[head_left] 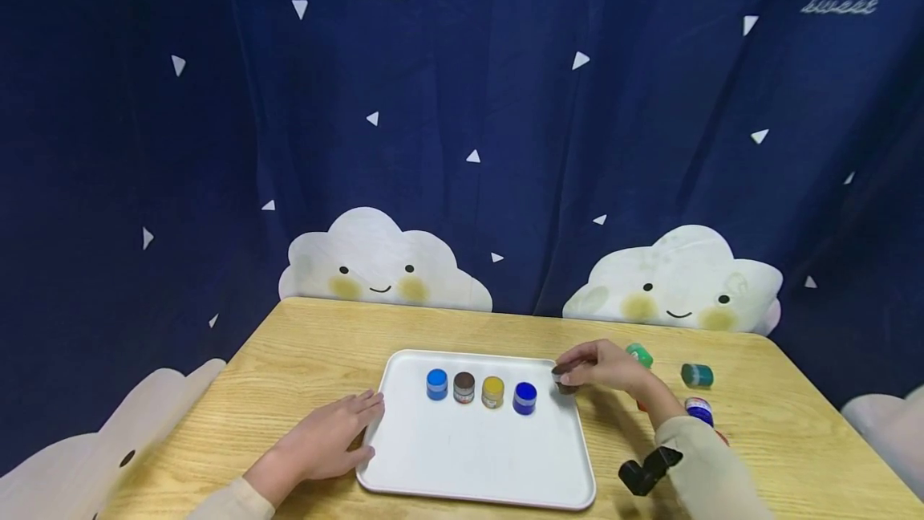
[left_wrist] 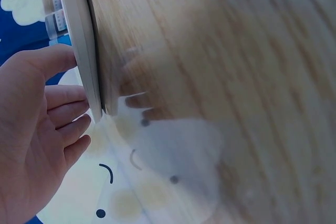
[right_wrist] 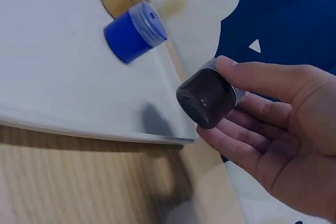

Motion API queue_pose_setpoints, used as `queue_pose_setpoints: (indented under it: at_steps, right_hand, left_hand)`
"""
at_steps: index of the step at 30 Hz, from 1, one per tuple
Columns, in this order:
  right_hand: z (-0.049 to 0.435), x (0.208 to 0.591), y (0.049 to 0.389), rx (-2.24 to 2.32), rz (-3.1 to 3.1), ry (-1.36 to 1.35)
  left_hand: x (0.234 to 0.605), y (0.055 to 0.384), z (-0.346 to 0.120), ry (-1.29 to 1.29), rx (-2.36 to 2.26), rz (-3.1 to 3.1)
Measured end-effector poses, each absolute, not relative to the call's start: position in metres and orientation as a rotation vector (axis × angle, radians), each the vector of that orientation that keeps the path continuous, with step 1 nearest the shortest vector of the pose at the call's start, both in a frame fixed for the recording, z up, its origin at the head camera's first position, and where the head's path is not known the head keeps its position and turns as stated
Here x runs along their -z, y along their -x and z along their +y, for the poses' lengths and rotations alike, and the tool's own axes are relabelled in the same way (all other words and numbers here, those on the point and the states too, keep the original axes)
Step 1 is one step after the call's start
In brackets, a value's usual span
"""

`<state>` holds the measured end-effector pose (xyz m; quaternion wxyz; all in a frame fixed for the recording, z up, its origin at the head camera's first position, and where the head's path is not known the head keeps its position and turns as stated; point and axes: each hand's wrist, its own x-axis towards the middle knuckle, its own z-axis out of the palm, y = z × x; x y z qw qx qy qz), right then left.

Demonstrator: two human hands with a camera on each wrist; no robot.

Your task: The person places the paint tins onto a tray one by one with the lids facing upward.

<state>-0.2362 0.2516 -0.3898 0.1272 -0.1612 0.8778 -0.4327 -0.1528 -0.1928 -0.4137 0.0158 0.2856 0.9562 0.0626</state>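
My right hand (head_left: 602, 365) grips a small dark brown paint jar (right_wrist: 206, 98) between thumb and fingers, tilted above the right edge of the white tray (head_left: 476, 464). On the tray, towards its far side, four-coloured jars form a row: a light blue jar (head_left: 436, 384), a brown jar (head_left: 464, 387), a yellow jar (head_left: 493, 392) and a dark blue jar (head_left: 524, 398). The dark blue one stands closest to the held jar. At the tray's left rim, my left hand (head_left: 335, 433) rests with fingers straight, touching the edge; its thumb lies against the rim in the left wrist view.
Right of the tray, more jars lie on the wooden table (head_left: 325, 335): a green jar (head_left: 639, 355), a teal jar (head_left: 697, 375) on its side and a blue jar (head_left: 699, 410). My right forearm partly covers others. A dark blue curtain (head_left: 433, 143) hangs behind the table.
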Motion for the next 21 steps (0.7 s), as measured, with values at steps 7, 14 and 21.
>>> queue_pose_setpoints:
  at_steps: [7,14,21]
  right_hand:
    - [0.248,0.398,0.234,1.333,2.468,0.535]
    - [0.242,0.4,0.23,1.352,2.433,0.492]
    - [0.238,0.407,0.229,1.317,2.439,0.498]
  left_hand:
    - [0.412,0.153,-0.192,-0.902,-0.195,2.98]
    - [0.413,0.154,-0.191,-0.865,-0.213,2.971]
    - [0.412,0.152,-0.191,-0.864,-0.218,2.966]
